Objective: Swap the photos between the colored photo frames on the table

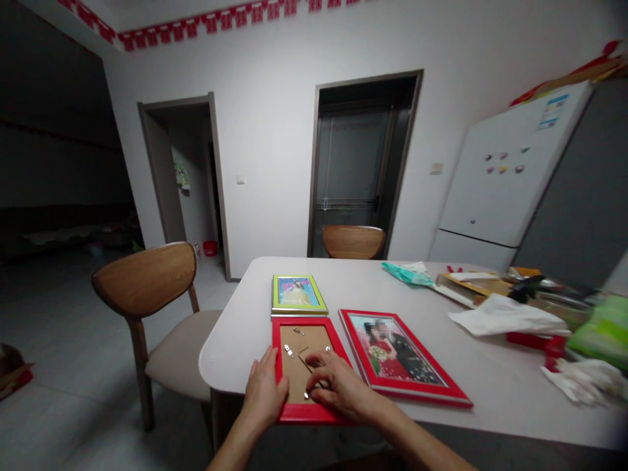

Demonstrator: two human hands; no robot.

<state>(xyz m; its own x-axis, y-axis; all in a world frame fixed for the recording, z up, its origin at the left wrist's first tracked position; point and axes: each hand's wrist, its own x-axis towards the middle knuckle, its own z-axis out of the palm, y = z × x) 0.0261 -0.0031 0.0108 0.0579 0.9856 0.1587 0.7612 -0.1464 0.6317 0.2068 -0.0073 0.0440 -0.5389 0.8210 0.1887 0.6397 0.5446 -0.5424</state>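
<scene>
A red picture frame lies face down near the table's front edge, its brown backing board showing. Small metal clips sit around the board, and a thin dark folded stand lies at its middle. My left hand grips the frame's left side, with the thumb over the edge. Over the lower right of the board, my right hand has its fingers bent and thumb and index close together, beside a small metal clip. Whatever is between those fingertips is hidden.
A yellow-green photo frame lies behind, and a red framed couple photo to the right. White paper, a teal packet and a green bag clutter the table's right side. Wooden chairs stand left and behind.
</scene>
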